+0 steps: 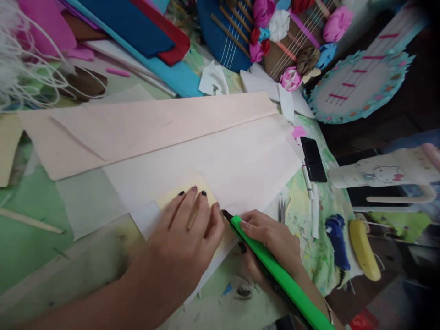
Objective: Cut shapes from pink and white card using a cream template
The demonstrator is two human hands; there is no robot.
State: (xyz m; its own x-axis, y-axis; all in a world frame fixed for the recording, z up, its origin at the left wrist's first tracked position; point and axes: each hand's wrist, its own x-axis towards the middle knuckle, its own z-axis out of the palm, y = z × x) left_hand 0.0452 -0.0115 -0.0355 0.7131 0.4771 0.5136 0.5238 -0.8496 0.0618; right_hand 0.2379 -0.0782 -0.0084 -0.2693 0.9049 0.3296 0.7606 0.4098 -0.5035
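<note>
Left hand (187, 229): flat, open, on yellow paper (166, 201)
Right hand (275, 236): I grip tool (270, 261), 4 o'clock
Paper: probably light, creasable; hold edges

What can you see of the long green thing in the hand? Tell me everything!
The green tool is long and straight, bright green above with black along its underside, and looks like smooth plastic. Its narrow dark tip points away from the person, up and left in the picture, beside the left hand. The right hand's grip is closed around it, over pale paper. I can't tell whether the tip touches paper. The far end leaves the picture's bottom edge.
</note>
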